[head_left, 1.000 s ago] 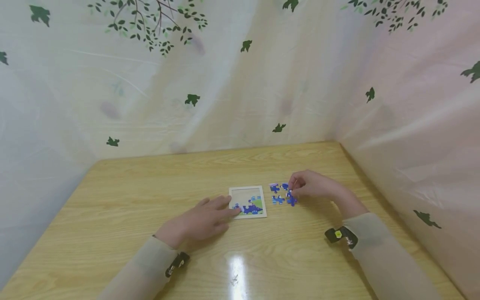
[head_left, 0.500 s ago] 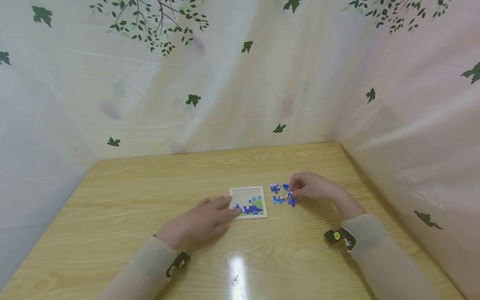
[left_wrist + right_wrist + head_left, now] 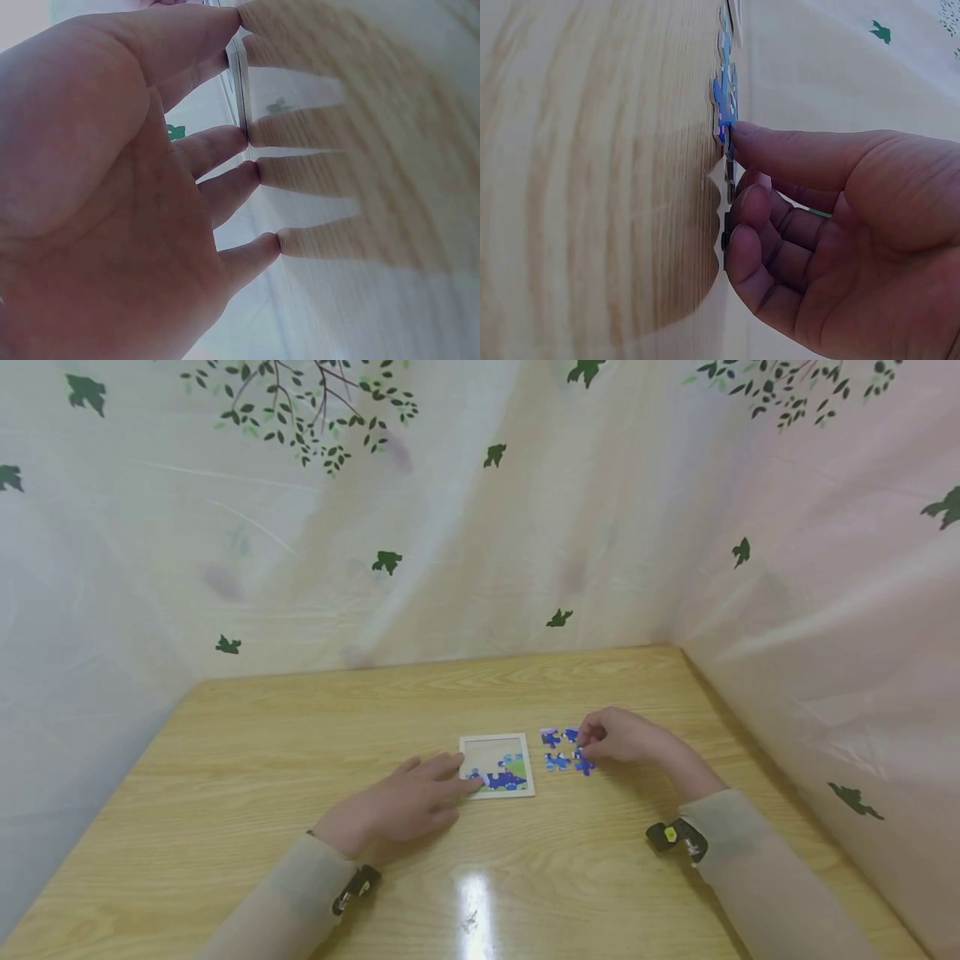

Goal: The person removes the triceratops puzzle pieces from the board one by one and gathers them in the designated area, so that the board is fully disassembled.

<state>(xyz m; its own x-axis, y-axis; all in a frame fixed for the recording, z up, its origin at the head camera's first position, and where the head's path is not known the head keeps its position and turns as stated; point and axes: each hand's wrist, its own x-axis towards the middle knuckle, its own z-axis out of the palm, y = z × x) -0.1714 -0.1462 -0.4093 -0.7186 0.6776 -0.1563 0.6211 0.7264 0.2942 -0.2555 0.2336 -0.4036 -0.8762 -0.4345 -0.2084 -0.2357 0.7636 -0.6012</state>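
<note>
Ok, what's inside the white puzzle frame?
Blue and green puzzle pieces lie along the bottom and partway up the right of the frame; its upper left is bare. Whatever the left hand covers at the lower left is hidden.

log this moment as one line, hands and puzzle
left hand: touching puzzle frame | right hand: touching loose piece, grip unclear | puzzle frame: partly filled | other loose pieces: on table, right of frame
</note>
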